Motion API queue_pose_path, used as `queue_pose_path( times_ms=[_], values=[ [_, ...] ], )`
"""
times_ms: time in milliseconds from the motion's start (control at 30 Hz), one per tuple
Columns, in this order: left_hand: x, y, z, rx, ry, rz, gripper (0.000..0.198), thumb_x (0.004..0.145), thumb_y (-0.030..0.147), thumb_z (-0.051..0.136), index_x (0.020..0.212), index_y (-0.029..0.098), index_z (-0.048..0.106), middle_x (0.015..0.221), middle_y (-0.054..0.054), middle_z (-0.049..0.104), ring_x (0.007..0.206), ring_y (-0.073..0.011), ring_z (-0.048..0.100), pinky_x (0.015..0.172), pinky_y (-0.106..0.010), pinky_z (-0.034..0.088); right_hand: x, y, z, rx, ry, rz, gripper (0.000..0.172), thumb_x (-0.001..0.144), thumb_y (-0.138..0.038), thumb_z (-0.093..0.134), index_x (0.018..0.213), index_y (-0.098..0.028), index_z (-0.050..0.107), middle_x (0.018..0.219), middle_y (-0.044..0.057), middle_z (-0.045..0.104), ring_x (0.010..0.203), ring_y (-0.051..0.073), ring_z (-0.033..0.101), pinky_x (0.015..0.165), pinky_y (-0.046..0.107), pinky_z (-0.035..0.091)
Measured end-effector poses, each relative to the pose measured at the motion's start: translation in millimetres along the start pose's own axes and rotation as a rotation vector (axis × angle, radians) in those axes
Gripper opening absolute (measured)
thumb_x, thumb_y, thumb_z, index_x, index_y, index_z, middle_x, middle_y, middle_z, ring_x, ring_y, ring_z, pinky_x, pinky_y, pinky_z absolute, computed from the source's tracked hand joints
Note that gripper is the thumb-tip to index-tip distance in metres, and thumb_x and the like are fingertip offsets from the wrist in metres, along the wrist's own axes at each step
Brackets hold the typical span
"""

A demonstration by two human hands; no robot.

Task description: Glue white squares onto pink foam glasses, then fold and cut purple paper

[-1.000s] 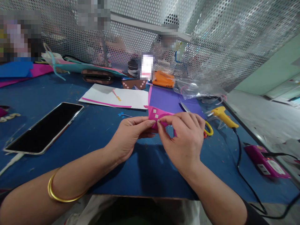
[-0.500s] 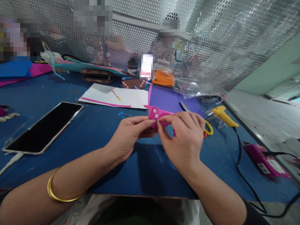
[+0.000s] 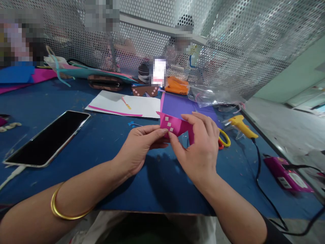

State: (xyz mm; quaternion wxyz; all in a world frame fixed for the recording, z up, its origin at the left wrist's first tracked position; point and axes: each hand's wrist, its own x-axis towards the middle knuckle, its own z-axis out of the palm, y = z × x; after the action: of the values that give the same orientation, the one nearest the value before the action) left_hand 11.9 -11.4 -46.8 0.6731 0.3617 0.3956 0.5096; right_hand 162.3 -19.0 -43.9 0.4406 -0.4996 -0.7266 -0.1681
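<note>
A pink paper or foam cutout [image 3: 179, 126] with a mask-like notched shape is held up in front of me, tilted. Three small pale squares [image 3: 169, 124] run in a slanting row down its left part. My left hand [image 3: 144, 144] pinches the cutout's lower left edge between thumb and fingers. My right hand [image 3: 199, 145] is at its right side, thumb and forefinger spread apart; the thumb tip touches or nearly touches the edge below the lowest square. Behind, a brown mask-shaped cutout [image 3: 144, 90] bears similar pale squares.
A phone [image 3: 50, 137] on a cable lies left. White paper [image 3: 127, 104] and a purple sheet [image 3: 177, 103] lie beyond my hands. Yellow-handled scissors [image 3: 224, 137], a yellow glue gun [image 3: 241, 125] and a magenta power box [image 3: 288, 174] are right. Perforated metal [image 3: 147, 40] rises behind.
My right thumb and forefinger have parted from their pinch, and the hand has opened. A third pale square now shows on the pink cutout. My left hand keeps its grip.
</note>
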Motion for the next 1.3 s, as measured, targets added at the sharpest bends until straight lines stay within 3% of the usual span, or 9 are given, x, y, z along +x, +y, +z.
queue_pose_path(
  times_ms=[133,400,1167,1300],
  values=[
    [-0.5,0.4,1.9,-0.001,-0.004,0.003,0.015,0.072,0.03,0.082,0.081,0.018,0.08,0.084,-0.004,0.078,0.075,-0.0137,0.068,0.074,-0.024,0.055,-1.5,0.6,1.3,0.068,-0.046,0.043,0.028,0.085,-0.03,0.065,0.111,-0.019,0.062,0.109,0.01,0.069,0.114,0.029,0.06,0.108,0.053,0.036],
    [-0.6,-1.6,2.2,0.016,-0.026,0.027,0.014,0.073,0.029,0.081,0.083,0.018,0.08,0.087,-0.005,0.078,0.076,-0.0133,0.067,0.074,-0.024,0.054,-1.3,0.0,1.0,0.115,-0.04,0.094,0.026,0.083,-0.027,0.065,0.108,-0.019,0.063,0.109,0.01,0.07,0.114,0.028,0.061,0.106,0.053,0.039],
    [-1.1,-0.7,0.8,0.035,-0.022,-0.003,0.017,0.073,0.031,0.081,0.084,0.018,0.08,0.086,-0.005,0.078,0.075,-0.0138,0.067,0.073,-0.024,0.053,-2.3,0.4,1.4,0.091,-0.042,0.048,0.028,0.082,-0.025,0.064,0.109,-0.019,0.062,0.109,0.01,0.07,0.112,0.027,0.062,0.108,0.052,0.038],
    [-0.4,1.2,0.3,0.04,-0.01,-0.001,0.015,0.073,0.032,0.081,0.081,0.019,0.08,0.081,-0.003,0.078,0.072,-0.0141,0.068,0.071,-0.025,0.053,1.2,2.9,-2.3,0.121,-0.039,-0.013,0.03,0.083,-0.026,0.065,0.112,-0.021,0.061,0.111,0.009,0.07,0.112,0.026,0.062,0.109,0.051,0.037]
  ],
)
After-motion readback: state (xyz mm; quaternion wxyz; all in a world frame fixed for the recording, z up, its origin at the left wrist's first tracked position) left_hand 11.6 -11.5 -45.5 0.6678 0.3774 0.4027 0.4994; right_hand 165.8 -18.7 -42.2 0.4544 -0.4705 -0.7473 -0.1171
